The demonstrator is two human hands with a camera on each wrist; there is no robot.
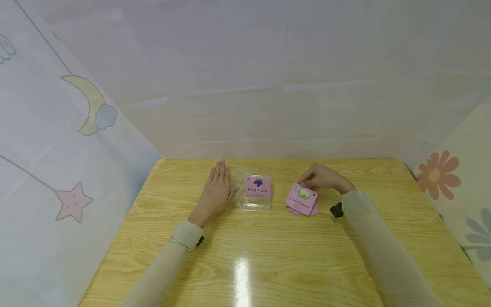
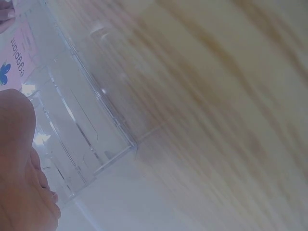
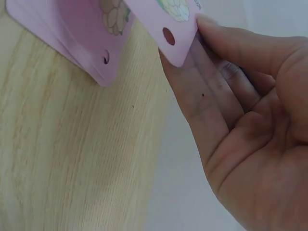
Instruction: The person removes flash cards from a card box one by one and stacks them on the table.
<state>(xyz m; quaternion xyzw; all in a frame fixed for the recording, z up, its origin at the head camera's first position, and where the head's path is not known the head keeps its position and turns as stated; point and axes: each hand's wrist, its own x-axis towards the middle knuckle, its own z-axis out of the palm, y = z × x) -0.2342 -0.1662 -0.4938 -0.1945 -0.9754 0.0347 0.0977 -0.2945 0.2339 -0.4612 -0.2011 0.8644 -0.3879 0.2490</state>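
My right hand (image 1: 324,177) pinches a pink cauliflower card (image 1: 302,199) by its upper edge, thumb on the picture side and fingers behind. In the right wrist view this card (image 3: 175,41) is raised off a small stack of pink cards (image 3: 62,36), whose top one also has a pale vegetable picture. A clear plastic box (image 1: 256,207) lies left of the cards, with a pink eggplant card (image 1: 258,192) in its right part. My left hand (image 1: 216,192) lies with straight fingers along the box's left side, thumb out at the box. The left wrist view shows the box's narrow clear ridges (image 2: 72,115).
The wooden table (image 1: 245,243) carries everything and meets a pale wall sheet (image 1: 245,115) just behind the box. Printed sheets with a moon, a star and flowers stand at both sides. Dark straps' ends (image 1: 337,209) show at the sleeve cuffs.
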